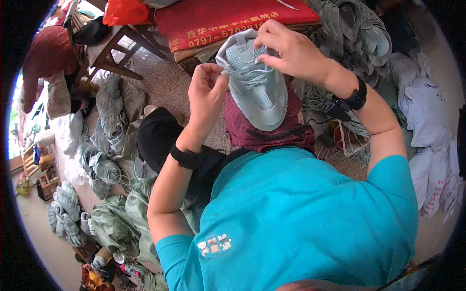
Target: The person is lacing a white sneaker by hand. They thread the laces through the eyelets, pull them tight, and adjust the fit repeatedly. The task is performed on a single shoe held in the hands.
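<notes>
A pale grey-green sneaker upper (262, 104) rests with its toe toward me on a dark red padded cloth (242, 128) over my lap. A matching shoelace (255, 80) crosses its lower tongue. At the upper's left eyelet edge, my left hand (208, 89) is closed in a pinch on the lace. My right hand (289, 51) is closed too, thumb and fingertips pinching the lace by the right eyelet edge, close to the tongue. Fingers partly cover both pinched lace ends.
Ahead stands a low wooden table (194, 60) under a red printed cloth (223, 24). Bundles of similar uppers (359, 41) pile up at the right, beside white sacks (427, 111). More bundles (111, 106) lie on the floor at the left, near a wooden stool (119, 51) and green sacking (116, 218).
</notes>
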Demonstrator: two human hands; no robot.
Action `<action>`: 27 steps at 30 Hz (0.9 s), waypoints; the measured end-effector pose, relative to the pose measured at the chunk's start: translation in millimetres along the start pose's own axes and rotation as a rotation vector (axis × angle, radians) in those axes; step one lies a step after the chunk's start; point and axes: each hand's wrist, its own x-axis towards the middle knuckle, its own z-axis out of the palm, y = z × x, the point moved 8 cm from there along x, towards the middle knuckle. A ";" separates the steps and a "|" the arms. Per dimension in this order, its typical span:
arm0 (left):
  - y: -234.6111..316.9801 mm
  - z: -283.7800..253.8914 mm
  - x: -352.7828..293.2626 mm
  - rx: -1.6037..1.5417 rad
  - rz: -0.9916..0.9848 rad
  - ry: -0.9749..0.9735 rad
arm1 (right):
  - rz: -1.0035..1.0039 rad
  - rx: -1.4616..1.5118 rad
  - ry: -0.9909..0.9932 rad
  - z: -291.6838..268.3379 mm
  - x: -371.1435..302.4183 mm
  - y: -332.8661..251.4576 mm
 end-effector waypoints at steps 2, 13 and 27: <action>1.7 0.0 1.2 -0.020 -0.020 -0.009 | -0.005 0.049 -0.093 7.0 1.7 3.6; 7.7 -32.1 -1.1 0.260 -0.024 -0.060 | -0.002 0.116 -0.037 -1.6 -1.3 -2.1; 36.5 17.7 -13.3 -0.369 -0.396 -0.278 | 0.121 -0.005 -0.454 33.0 2.2 12.1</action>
